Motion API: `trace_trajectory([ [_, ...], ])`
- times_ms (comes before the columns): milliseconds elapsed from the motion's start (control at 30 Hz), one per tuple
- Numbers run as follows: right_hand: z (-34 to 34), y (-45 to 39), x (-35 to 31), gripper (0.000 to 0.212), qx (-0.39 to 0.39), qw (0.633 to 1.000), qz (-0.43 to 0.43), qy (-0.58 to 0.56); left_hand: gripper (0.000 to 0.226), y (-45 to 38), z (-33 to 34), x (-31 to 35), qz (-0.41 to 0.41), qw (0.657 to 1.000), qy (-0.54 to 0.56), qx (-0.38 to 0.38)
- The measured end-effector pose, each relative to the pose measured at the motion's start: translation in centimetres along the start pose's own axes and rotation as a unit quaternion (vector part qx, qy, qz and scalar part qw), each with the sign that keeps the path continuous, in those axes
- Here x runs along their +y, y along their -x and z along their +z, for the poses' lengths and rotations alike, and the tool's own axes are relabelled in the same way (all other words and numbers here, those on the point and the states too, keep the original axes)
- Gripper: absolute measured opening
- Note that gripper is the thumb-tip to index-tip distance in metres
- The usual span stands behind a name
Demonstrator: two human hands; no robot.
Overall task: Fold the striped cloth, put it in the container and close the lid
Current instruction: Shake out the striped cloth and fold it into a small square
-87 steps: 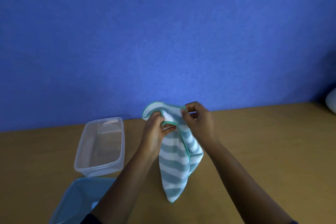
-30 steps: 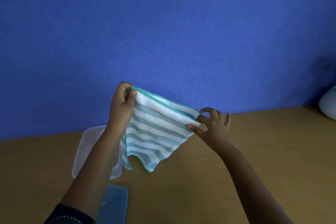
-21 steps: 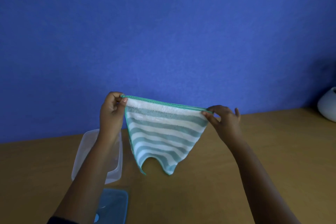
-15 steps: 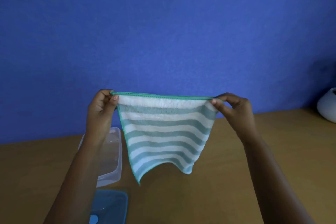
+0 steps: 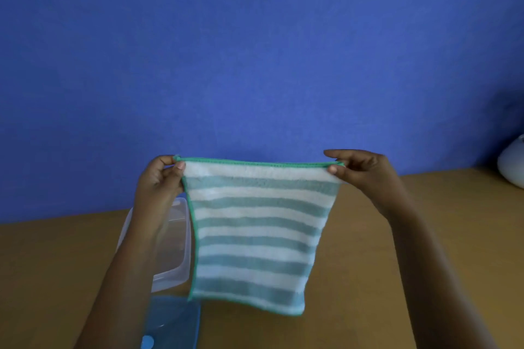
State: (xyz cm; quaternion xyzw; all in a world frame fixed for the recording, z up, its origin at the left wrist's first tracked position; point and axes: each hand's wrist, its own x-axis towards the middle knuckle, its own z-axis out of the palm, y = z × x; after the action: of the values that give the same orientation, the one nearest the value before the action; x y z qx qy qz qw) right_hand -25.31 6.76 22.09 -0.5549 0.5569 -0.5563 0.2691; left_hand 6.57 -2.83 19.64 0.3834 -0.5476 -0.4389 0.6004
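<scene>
The striped cloth [image 5: 255, 232], white and teal with a green hem, hangs flat and spread out in the air above the table. My left hand [image 5: 158, 178] pinches its top left corner. My right hand [image 5: 360, 170] pinches its top right corner. The top edge is pulled taut between them. A clear plastic container [image 5: 175, 249] stands open on the table behind my left forearm, partly hidden by it. Its blue lid [image 5: 173, 323] lies flat in front of the container, near the bottom edge of the view.
The wooden table [image 5: 397, 278] runs to a blue wall [image 5: 255, 51] at the back. A white rounded object [image 5: 511, 164] sits at the far right edge of the table.
The cloth was bunched between my hands, then one corner was drawn out to each side. Now it hangs fully spread, with my hands farther apart and level.
</scene>
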Motion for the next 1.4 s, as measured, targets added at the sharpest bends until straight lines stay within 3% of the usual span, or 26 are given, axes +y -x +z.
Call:
trace_trajectory([
  [67, -0.3, 0.7, 0.0, 0.032, -0.028, 0.99, 0.006, -0.139, 0.027, 0.5, -0.5, 0.5, 0.009, 0.999, 0.043, -0.02],
  [167, -0.1, 1.0, -0.3, 0.029, -0.041, 0.941, 0.04, -0.333, 0.036, 1.1, -0.3, 1.2, -0.027, 0.986, 0.13, -0.101],
  [200, 0.5, 0.8, -0.3, 0.019, -0.012, 0.941, 0.061, -0.333, 0.035, 0.9, 0.1, 1.2, -0.057, 0.988, 0.115, -0.085],
  [267, 2.0, -0.1, -0.7, 0.007, 0.107, 0.979, 0.096, -0.142, 0.029, 0.6, 1.5, 0.8, -0.097, 0.995, 0.036, 0.008],
  [300, 2.8, -0.6, -0.9, 0.01, 0.179, 0.979, 0.089, -0.032, 0.026, 0.6, 2.4, 0.5, -0.1, 0.993, -0.003, 0.059],
  [367, 4.6, -0.8, -1.8, 0.018, 0.245, 0.968, 0.055, 0.028, 0.025, 1.3, 4.4, 0.2, -0.075, 0.99, -0.038, 0.114],
  [467, 7.4, 0.2, -3.1, 0.024, 0.198, 0.98, 0.011, -0.009, 0.021, 3.1, 7.3, 0.6, -0.022, 0.991, -0.031, 0.125],
  [733, 11.6, 2.3, -3.8, 0.032, 0.093, 0.995, -0.021, -0.026, 0.023, 6.3, 11.3, 1.7, 0.022, 0.99, -0.025, 0.137],
  [1000, 11.7, 2.7, -3.9, 0.028, 0.049, 0.993, -0.021, -0.106, 0.023, 6.3, 10.6, 1.9, 0.026, 0.992, -0.041, 0.12],
  [1267, 12.0, 3.0, -4.2, 0.037, 0.072, 0.994, -0.08, -0.036, 0.021, 5.8, 10.3, 1.9, 0.014, 0.997, -0.023, 0.066],
  [1400, 11.7, 2.8, -3.8, 0.037, 0.072, 0.995, -0.065, 0.003, 0.025, 5.5, 9.9, 1.8, 0.014, 0.999, -0.04, 0.02],
])
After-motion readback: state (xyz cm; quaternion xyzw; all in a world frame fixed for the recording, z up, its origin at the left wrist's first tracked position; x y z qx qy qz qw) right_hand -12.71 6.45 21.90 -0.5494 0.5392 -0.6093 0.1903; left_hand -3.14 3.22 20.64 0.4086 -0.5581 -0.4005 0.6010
